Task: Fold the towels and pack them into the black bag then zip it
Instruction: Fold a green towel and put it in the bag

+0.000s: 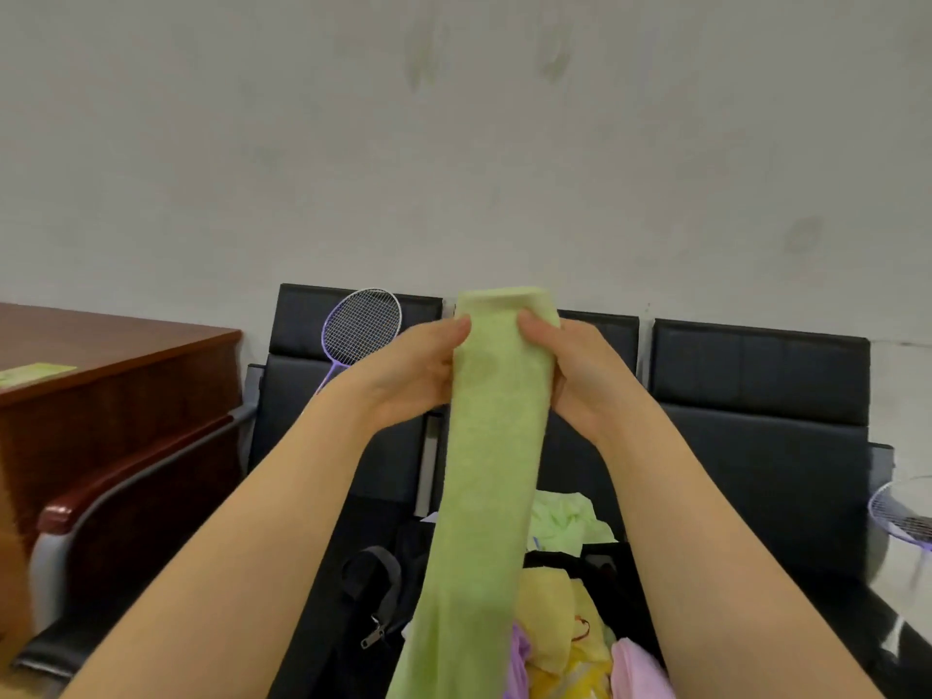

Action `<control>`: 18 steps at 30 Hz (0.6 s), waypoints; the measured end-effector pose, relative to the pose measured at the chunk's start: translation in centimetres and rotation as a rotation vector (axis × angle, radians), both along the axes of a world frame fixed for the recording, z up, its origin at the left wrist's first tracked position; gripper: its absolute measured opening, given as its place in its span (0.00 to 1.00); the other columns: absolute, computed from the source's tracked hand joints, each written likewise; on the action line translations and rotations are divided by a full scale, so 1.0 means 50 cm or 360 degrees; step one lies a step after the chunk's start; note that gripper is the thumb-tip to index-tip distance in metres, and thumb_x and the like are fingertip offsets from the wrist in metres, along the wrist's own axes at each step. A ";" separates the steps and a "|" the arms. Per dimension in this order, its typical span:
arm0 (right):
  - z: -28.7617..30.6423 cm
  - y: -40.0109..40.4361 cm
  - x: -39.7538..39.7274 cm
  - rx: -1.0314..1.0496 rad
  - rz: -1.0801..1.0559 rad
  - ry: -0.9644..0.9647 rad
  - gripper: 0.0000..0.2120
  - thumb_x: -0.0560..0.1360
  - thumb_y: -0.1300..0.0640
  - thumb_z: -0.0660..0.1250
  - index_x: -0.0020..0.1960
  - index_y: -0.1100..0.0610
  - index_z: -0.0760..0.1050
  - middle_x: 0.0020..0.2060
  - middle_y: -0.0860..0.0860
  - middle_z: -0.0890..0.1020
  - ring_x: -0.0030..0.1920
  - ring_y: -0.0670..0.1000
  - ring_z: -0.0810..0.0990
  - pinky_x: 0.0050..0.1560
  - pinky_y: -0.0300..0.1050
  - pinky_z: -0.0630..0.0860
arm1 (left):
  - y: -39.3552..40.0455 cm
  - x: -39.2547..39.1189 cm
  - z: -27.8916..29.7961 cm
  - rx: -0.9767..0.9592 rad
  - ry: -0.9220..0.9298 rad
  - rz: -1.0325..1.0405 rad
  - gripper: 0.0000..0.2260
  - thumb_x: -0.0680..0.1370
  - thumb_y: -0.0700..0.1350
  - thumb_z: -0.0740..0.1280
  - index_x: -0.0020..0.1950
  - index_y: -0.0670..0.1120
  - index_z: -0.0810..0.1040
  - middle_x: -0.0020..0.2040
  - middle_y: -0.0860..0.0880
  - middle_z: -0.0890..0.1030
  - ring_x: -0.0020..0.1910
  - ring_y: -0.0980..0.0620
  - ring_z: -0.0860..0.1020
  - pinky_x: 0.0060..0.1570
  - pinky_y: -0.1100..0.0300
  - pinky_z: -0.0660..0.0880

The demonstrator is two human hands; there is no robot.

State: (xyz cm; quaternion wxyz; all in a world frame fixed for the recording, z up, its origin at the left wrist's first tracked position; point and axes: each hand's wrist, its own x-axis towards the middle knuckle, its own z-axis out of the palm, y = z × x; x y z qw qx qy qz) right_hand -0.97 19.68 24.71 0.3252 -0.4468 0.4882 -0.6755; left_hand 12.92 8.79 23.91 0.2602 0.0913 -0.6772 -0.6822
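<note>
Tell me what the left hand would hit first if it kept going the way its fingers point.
The left hand points right into the green towel it already grips; past that, probably the right hand on the towel's other side.

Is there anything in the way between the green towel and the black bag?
Partly. Both hands, left and right, hold the green towel up over the black bag. Below it, yellow towels and pink ones are piled by the bag. Whether they cover its opening cannot be told.
</note>
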 end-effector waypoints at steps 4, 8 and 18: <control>0.071 0.037 0.013 -0.0071 -0.0124 -0.0010 0.09 0.79 0.56 0.65 0.53 0.61 0.79 0.47 0.54 0.85 0.45 0.51 0.85 0.45 0.48 0.82 | 0.038 0.007 -0.027 -0.0139 -0.0262 -0.0230 0.23 0.69 0.50 0.75 0.60 0.41 0.77 0.56 0.45 0.83 0.54 0.48 0.81 0.53 0.56 0.79; 0.091 0.064 0.003 -0.0047 -0.0302 -0.0095 0.16 0.79 0.54 0.66 0.62 0.63 0.76 0.55 0.57 0.83 0.52 0.54 0.83 0.52 0.51 0.80 | 0.096 -0.003 -0.027 -0.0035 -0.0037 -0.0174 0.16 0.70 0.42 0.68 0.56 0.39 0.79 0.53 0.44 0.84 0.50 0.48 0.83 0.48 0.57 0.80; -0.289 0.151 -0.028 0.0483 0.0364 -0.0373 0.43 0.56 0.35 0.79 0.63 0.58 0.77 0.61 0.58 0.81 0.65 0.59 0.77 0.68 0.60 0.70 | 0.141 -0.031 -0.222 0.0465 -0.0033 0.0084 0.10 0.77 0.33 0.63 0.56 0.35 0.78 0.48 0.40 0.84 0.44 0.46 0.84 0.44 0.56 0.81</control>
